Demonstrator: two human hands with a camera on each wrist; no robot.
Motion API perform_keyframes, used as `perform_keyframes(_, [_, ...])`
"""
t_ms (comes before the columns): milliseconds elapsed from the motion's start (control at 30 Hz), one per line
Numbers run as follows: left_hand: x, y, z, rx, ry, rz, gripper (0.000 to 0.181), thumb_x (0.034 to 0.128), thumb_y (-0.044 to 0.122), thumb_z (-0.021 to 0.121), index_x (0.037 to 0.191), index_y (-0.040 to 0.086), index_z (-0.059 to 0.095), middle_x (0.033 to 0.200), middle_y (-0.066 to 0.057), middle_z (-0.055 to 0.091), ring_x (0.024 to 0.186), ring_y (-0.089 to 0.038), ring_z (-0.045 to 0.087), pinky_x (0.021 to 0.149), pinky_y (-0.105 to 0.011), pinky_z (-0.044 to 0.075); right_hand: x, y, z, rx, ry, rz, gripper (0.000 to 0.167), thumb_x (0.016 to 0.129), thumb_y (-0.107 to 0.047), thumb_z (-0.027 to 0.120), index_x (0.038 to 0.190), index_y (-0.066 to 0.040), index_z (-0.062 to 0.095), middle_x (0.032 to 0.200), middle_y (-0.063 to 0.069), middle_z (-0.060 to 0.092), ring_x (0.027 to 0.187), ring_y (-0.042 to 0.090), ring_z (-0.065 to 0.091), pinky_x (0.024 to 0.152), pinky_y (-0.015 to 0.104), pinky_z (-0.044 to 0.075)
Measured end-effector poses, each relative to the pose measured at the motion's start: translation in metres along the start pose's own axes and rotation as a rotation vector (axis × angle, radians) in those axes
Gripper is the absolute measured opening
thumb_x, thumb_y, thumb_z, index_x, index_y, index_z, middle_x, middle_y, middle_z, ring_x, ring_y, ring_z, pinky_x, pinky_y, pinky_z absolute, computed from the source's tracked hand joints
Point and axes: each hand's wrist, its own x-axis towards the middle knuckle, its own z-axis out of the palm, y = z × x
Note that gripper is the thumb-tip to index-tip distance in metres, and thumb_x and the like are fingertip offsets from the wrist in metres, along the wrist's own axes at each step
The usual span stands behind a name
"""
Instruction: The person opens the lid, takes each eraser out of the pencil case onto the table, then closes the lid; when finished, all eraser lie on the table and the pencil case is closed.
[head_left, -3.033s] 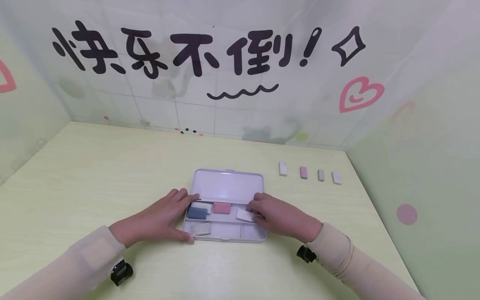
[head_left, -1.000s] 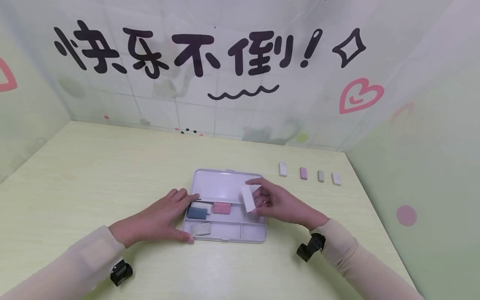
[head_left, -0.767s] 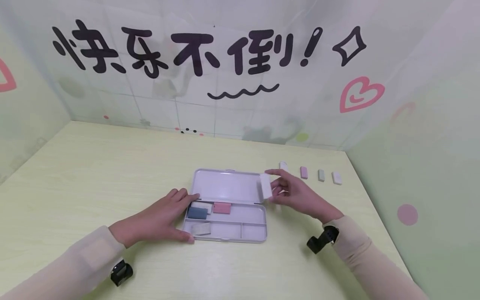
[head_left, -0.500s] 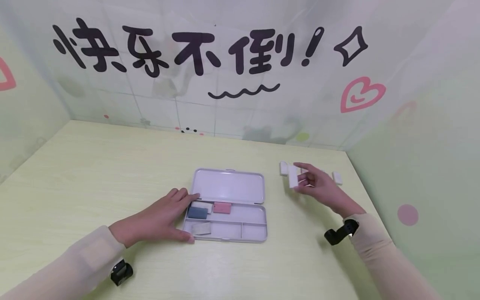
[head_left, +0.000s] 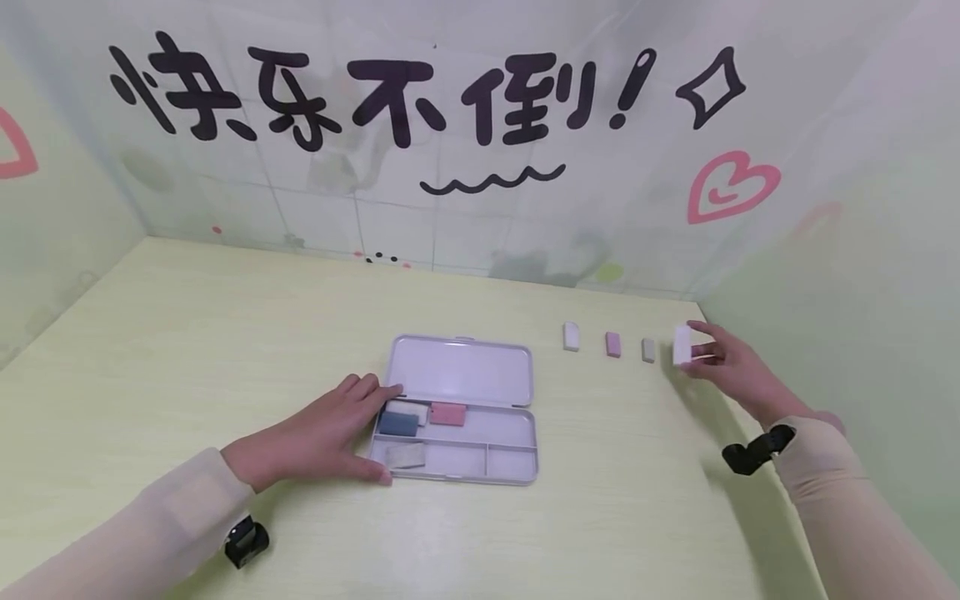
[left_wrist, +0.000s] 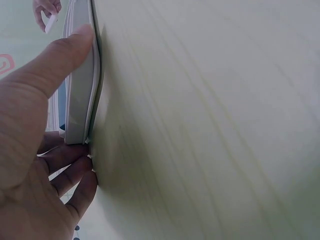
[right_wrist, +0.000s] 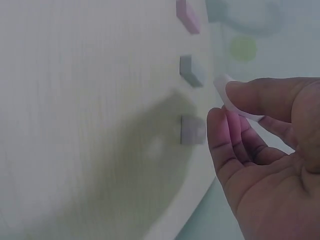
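Note:
In the head view, my right hand point(head_left: 738, 367) pinches a white eraser point(head_left: 681, 346) above the table, towards its right edge. The right wrist view shows that eraser point(right_wrist: 220, 86) between thumb and fingers, beside another pale eraser point(right_wrist: 190, 130) on the table. My left hand point(head_left: 311, 442) holds the left end of a pale, unlidded-looking case point(head_left: 461, 371), whose lid lies folded back. In the left wrist view, the thumb presses the case's wall point(left_wrist: 80, 105). Inside are a pink eraser point(head_left: 447, 413), a blue one point(head_left: 398, 424), a white one point(head_left: 417, 412) and a greyish-white one point(head_left: 406, 455).
Along the back right of the table lie a white eraser point(head_left: 571, 336), a pink eraser point(head_left: 612, 344) and a grey eraser point(head_left: 648, 349) in a row. A printed curtain rises behind the table, and another wall stands at its right edge.
My right hand has lifted the white eraser out of the case and carried it right, past the row, to its far end. The left hand has stayed at the case.

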Motion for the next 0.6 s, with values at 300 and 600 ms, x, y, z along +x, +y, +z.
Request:
perform_keyframes(300, [0.0, 0.0, -0.001, 0.0, -0.007, -0.013, 0.107, 0.0762, 0.066, 0.084, 0.152, -0.001, 0.047, 0.118, -0.002, 0.05, 0.105, -0.017, 0.042, 0.09, -0.035, 0.046, -0.005, 0.031, -0.024, -0.032, -0.003, 0.071, 0.079, 0.101, -0.003, 0.061, 0.162, 0.009, 0.012, 0.132, 0.041, 0.05, 0.089, -0.01, 0.056, 0.077, 0.021, 0.057])
perform_keyframes(600, [0.0, 0.0, 0.0, -0.002, -0.012, -0.018, 0.108, 0.076, 0.066, 0.084, 0.152, -0.001, 0.047, 0.117, -0.002, 0.05, 0.105, -0.017, 0.041, 0.09, -0.035, 0.045, 0.0, 0.048, -0.02, 0.002, 0.003, 0.156, 0.08, 0.101, -0.002, 0.061, 0.163, 0.007, 0.011, 0.127, 0.037, 0.053, 0.085, -0.007, 0.056, 0.073, 0.021, 0.054])
